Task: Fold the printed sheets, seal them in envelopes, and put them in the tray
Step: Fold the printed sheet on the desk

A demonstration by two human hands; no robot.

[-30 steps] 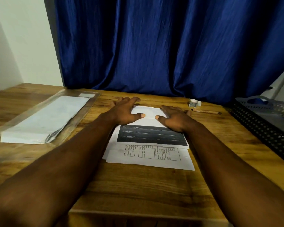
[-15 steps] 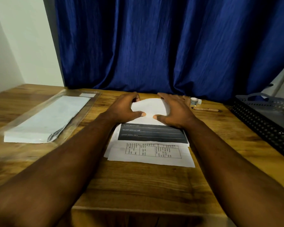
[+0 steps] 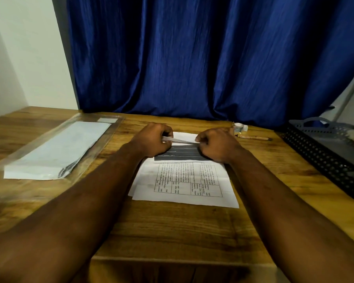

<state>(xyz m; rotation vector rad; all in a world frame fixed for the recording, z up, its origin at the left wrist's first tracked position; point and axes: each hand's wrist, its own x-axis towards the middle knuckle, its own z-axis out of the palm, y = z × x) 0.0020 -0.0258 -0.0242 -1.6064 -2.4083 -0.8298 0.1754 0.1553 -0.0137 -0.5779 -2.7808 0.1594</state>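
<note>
The left hand (image 3: 151, 140) and the right hand (image 3: 218, 146) both have their fingers curled in and the thumb closed against them, each pinching the far edge of the top sheet (image 3: 189, 180), one hand at either end of that edge. Between the two hands the pinched edge stands lifted off the paper as a thin pale strip. Just beyond the strip a patch of plain white paper shows; whether it belongs to the same sheet cannot be told.

The rest of the top sheet lies flat, on the person's side of the grip. A dark printed band sits right under the knuckles, and a ruled grid of small text lies nearer the person. A second sheet (image 3: 132, 189) lies beneath it, slightly askew, its margin peeking out along the top sheet's left side.

Both sheets rest on a wooden table (image 3: 172, 227). Left of the top sheet, apart from it, lies a stack of envelopes (image 3: 57, 152) inside a clear plastic sleeve. To its right, well apart, a black perforated tray (image 3: 325, 154) sits at the table's edge. Between the top sheet and the tray, toward the far side, lie a pen (image 3: 253, 137) and a small white roll (image 3: 240, 127) — close together, near the right hand. Behind everything hangs a blue curtain (image 3: 192, 58).
</note>
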